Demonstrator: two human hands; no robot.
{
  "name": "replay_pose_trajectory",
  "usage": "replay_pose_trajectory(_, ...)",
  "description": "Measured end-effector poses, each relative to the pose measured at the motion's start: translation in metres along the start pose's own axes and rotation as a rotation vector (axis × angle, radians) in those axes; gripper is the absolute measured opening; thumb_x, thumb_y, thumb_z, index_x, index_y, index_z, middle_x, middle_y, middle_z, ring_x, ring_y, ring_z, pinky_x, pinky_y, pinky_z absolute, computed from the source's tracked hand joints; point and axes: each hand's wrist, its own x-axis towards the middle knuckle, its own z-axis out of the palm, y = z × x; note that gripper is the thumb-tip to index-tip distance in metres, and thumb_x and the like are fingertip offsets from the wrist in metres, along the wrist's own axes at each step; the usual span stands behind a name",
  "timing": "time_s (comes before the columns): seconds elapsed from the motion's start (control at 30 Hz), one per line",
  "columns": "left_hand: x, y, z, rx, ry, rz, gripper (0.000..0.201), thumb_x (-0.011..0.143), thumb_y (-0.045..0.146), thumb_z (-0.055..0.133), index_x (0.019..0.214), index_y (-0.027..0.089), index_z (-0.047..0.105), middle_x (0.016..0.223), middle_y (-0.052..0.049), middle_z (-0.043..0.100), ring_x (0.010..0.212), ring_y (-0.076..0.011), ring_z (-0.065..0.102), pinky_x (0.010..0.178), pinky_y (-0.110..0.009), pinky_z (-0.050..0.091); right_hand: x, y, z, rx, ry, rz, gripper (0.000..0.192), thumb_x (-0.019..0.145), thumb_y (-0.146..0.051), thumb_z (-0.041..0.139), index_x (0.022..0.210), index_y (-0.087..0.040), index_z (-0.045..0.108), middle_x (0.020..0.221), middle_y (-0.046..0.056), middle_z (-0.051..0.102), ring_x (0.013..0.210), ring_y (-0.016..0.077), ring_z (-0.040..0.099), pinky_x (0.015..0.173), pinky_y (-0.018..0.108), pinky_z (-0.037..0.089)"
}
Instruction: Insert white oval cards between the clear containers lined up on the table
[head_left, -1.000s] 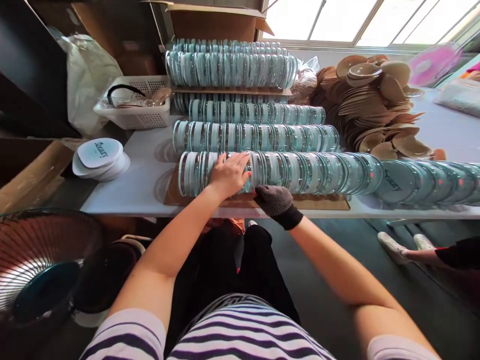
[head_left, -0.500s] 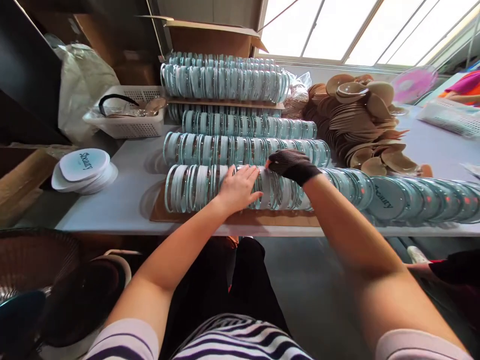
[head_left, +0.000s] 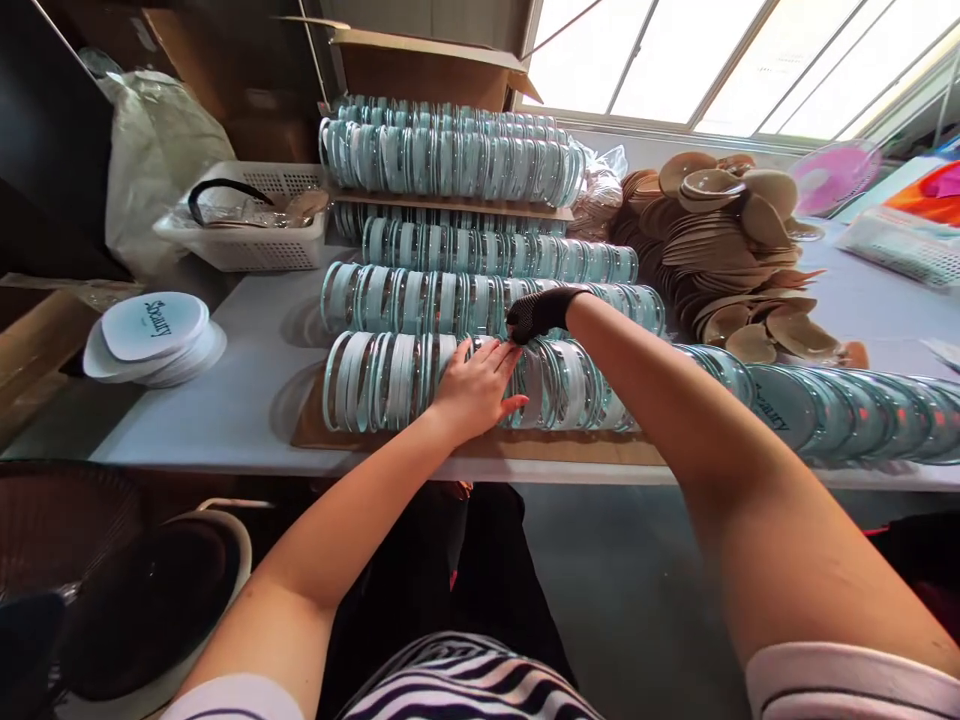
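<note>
The left hand (head_left: 476, 392), bare, lies palm down across the front row of clear discs (head_left: 367, 385), its fingers stretched out side by side and its thumb held apart toward the right. The right hand (head_left: 534, 316), in a black glove, bends over the far edge of the same row, its fingertips right by those of the left; its fingers are curled, but I cannot tell whether they pinch a disc. The front row stands on edge along a cardboard sheet (head_left: 555, 448) near the close edge of the white table (head_left: 247, 330), and leaning discs (head_left: 862, 410) carry on to its right. Behind it runs a second row (head_left: 412, 300), with more rows farther back. To the left are a stack of white cards (head_left: 154, 328) with dark lettering and a white basket (head_left: 262, 246); brown cup-shaped pieces (head_left: 705, 240) are heaped at the back right
</note>
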Motion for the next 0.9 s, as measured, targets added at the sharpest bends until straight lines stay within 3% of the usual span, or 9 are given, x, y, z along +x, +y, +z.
replay_pose_trajectory(0.1, 0.001, -0.001, -0.001, -0.005, -0.006, -0.003, 0.066, 0.098, 0.054, 0.041, 0.150, 0.014, 0.041, 0.153, -0.011, 0.047, 0.143, -0.0270, 0.039, 0.121, -0.053, 0.023, -0.011, -0.011, 0.000, -0.074, 0.065, -0.011, 0.030, 0.079, -0.024, 0.059, 0.100, -0.010, 0.074, 0.081, 0.004, 0.069, 0.073, 0.0141, 0.055, 0.068, 0.027, 0.041)
replay_pose_trajectory(0.2, 0.002, -0.001, -0.004, -0.017, -0.013, -0.013, 0.065, 0.097, 0.053, 0.045, 0.149, 0.014, 0.042, 0.152, -0.011, 0.049, 0.142, -0.0263, 0.040, 0.121, -0.052, 0.023, -0.028, -0.017, 0.004, -0.169, 0.219, -0.009, 0.030, 0.078, -0.020, 0.055, 0.100, -0.011, 0.074, 0.090, 0.007, 0.072, 0.078, 0.0163, 0.059, 0.068, 0.027, 0.039)
replay_pose_trajectory(0.3, 0.002, -0.001, -0.005, -0.035, -0.015, -0.027, 0.064, 0.095, 0.052, 0.048, 0.147, 0.014, 0.044, 0.152, -0.011, 0.048, 0.141, -0.0259, 0.041, 0.120, -0.051, 0.023, -0.056, -0.019, 0.022, -0.127, 0.398, 0.001, 0.029, 0.080, -0.025, 0.054, 0.098, -0.014, 0.074, 0.091, 0.006, 0.073, 0.076, 0.0166, 0.062, 0.065, 0.025, 0.037)
replay_pose_trajectory(0.4, 0.002, -0.001, -0.006, -0.052, -0.005, -0.029, 0.063, 0.095, 0.050, 0.050, 0.146, 0.014, 0.044, 0.152, -0.011, 0.048, 0.141, -0.0252, 0.042, 0.120, -0.051, 0.023, -0.089, -0.032, 0.067, -0.057, 0.589, 0.069, 0.028, 0.081, -0.030, 0.053, 0.092, -0.015, 0.074, 0.087, 0.007, 0.074, 0.076, 0.0185, 0.063, 0.063, 0.026, 0.034)
replay_pose_trajectory(0.5, 0.001, 0.000, -0.004, -0.061, -0.001, -0.027, 0.063, 0.094, 0.049, 0.050, 0.146, 0.013, 0.044, 0.152, -0.011, 0.048, 0.141, -0.0251, 0.042, 0.120, -0.051, 0.022, -0.110, -0.058, 0.134, -0.018, 0.729, 0.161, 0.029, 0.084, -0.034, 0.051, 0.087, -0.016, 0.073, 0.084, 0.009, 0.073, 0.074, 0.0201, 0.063, 0.062, 0.028, 0.032)
replay_pose_trajectory(0.6, 0.001, 0.000, -0.003, -0.067, -0.021, -0.035, 0.065, 0.093, 0.049, 0.049, 0.147, 0.014, 0.042, 0.153, -0.011, 0.047, 0.142, -0.0257, 0.041, 0.121, -0.051, 0.019, -0.106, -0.078, 0.196, 0.049, 0.807, 0.213, 0.030, 0.088, -0.033, 0.049, 0.087, -0.017, 0.074, 0.082, 0.010, 0.073, 0.075, 0.0211, 0.063, 0.064, 0.029, 0.034)
replay_pose_trajectory(0.73, 0.003, -0.002, -0.007, -0.104, -0.087, -0.062, 0.066, 0.091, 0.049, 0.048, 0.150, 0.020, 0.040, 0.158, -0.009, 0.040, 0.145, -0.0275, 0.034, 0.124, -0.050, 0.014, -0.084, -0.097, 0.248, 0.211, 0.909, 0.330, 0.033, 0.092, -0.034, 0.048, 0.099, -0.016, 0.075, 0.093, 0.013, 0.074, 0.088, 0.0248, 0.064, 0.074, 0.032, 0.041)
replay_pose_trajectory(0.8, 0.005, -0.005, -0.008, -0.134, -0.129, -0.081, 0.069, 0.090, 0.050, 0.049, 0.152, 0.025, 0.037, 0.160, -0.005, 0.037, 0.148, -0.0282, 0.030, 0.125, -0.050, 0.011, -0.077, -0.116, 0.272, 0.299, 0.922, 0.362, 0.036, 0.095, -0.034, 0.045, 0.103, -0.014, 0.074, 0.097, 0.015, 0.073, 0.096, 0.0269, 0.063, 0.082, 0.035, 0.043)
replay_pose_trajectory(0.9, 0.010, -0.008, -0.006, -0.129, -0.171, -0.090, 0.071, 0.088, 0.054, 0.048, 0.154, 0.032, 0.033, 0.161, 0.002, 0.034, 0.149, -0.0260, 0.027, 0.126, -0.049, 0.010, -0.076, -0.160, 0.304, 0.392, 0.787, 0.212, 0.033, 0.098, -0.030, 0.044, 0.103, -0.013, 0.071, 0.101, 0.015, 0.070, 0.100, 0.0256, 0.062, 0.089, 0.041, 0.047)
